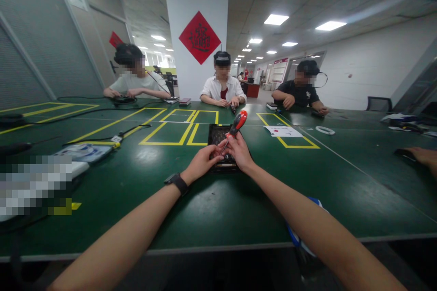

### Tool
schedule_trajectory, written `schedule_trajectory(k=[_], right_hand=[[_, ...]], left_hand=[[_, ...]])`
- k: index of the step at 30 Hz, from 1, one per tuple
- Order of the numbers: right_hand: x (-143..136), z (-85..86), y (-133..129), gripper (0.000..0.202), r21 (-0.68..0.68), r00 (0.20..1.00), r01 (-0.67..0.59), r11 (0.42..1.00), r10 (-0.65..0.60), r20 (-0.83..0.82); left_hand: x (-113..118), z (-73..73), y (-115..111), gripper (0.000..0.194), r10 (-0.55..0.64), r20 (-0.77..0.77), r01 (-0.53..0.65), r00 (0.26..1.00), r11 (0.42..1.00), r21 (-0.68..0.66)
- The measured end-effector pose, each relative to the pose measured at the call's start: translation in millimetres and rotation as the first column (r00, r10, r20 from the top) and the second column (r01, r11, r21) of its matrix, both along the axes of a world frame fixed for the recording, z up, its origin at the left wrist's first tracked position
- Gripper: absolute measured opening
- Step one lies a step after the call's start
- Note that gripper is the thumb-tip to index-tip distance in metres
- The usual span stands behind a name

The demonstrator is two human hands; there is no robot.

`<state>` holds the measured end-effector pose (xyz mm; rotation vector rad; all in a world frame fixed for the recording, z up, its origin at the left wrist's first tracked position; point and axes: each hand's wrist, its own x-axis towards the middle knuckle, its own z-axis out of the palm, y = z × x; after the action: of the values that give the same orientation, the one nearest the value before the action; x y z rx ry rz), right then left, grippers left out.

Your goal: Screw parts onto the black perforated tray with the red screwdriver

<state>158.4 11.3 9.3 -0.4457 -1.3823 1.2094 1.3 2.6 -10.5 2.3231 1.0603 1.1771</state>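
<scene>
A screwdriver [238, 122] with a red and black handle is in my right hand [241, 151], gripped low by the fingers, its handle tilted up and away. Its thin shank slants down toward my left fingertips. My left hand [204, 160], with a dark watch on the wrist, has its fingers drawn together near the screwdriver's tip; whatever is between them is too small to make out. Both hands are over an open black case [215, 134] on the green table. Small dark parts show inside it, and my fingers hide much of it.
Yellow tape outlines mark the green table [164, 168]. A printed paper [283, 131] and a white ring [325, 130] are at right, a blue-and-white object [296, 236] is under my right forearm. Packages [85, 151] and cables are at left. Several people sit around the table.
</scene>
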Motion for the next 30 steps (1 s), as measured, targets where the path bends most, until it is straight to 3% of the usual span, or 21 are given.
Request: schedule_trajectory(k=[8,13,18,24,30], right_hand=[[-1.6,2.3,-5.2,0.034,-0.041,0.999,-0.037,0.998,0.037,-0.001],[0.0,0.9,-2.9,0.035,-0.045,0.997,-0.073,0.996,0.073,-0.003],[0.5,0.9,-2.8,0.033,-0.016,0.999,-0.046,0.999,0.046,-0.001],[-0.9,3.8,-7.0,0.035,-0.005,1.000,-0.029,1.000,0.029,0.009],[-0.7,4.9,-7.7,0.035,-0.004,1.000,-0.023,1.000,0.023,0.013]], left_hand=[[-0.9,2.2,-0.3,0.032,-0.065,0.030,0.067,0.997,0.997,-0.047],[-0.9,0.0,-2.3,0.027,-0.041,0.017,0.042,0.999,0.997,-0.066],[1.2,0.7,-2.5,0.027,0.007,0.032,-0.008,0.999,1.000,0.018],[1.9,4.6,-4.0,0.044,-0.027,0.035,0.028,0.999,0.999,-0.021],[0.0,2.6,-1.5,0.029,-0.057,0.022,0.058,0.998,0.998,-0.033]])
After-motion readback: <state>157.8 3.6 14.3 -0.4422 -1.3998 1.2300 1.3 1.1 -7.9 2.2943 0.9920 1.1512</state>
